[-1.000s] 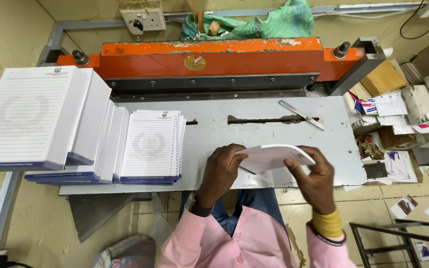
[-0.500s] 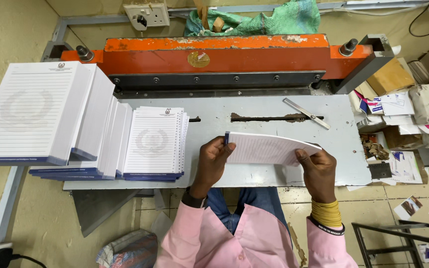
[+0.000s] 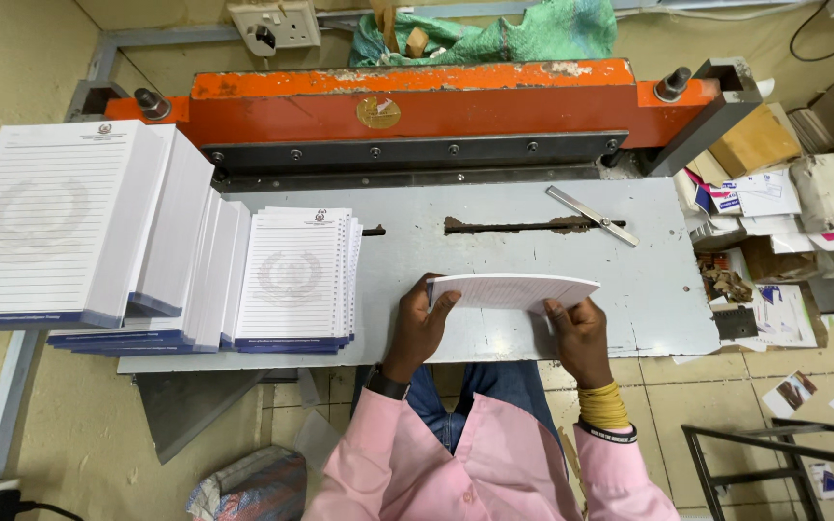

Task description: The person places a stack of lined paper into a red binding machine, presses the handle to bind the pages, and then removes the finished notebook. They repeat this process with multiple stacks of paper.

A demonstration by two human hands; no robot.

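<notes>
From the head camera, the left hand (image 3: 420, 323) and the right hand (image 3: 578, 333) each grip one end of a small pad of lined paper (image 3: 514, 289). The pad is just above the grey table (image 3: 494, 251), near its front edge. More pads (image 3: 296, 280) sit in stacks at the left. An orange cutter (image 3: 407, 106) stands behind.

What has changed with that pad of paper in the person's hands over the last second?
Both hands, left hand and right hand, kept their hold on the thin white lined paper pad and turned it from a curled, tilted pose to nearly flat, lower over the grey metal table. The stacked white notepads stayed put.
</notes>
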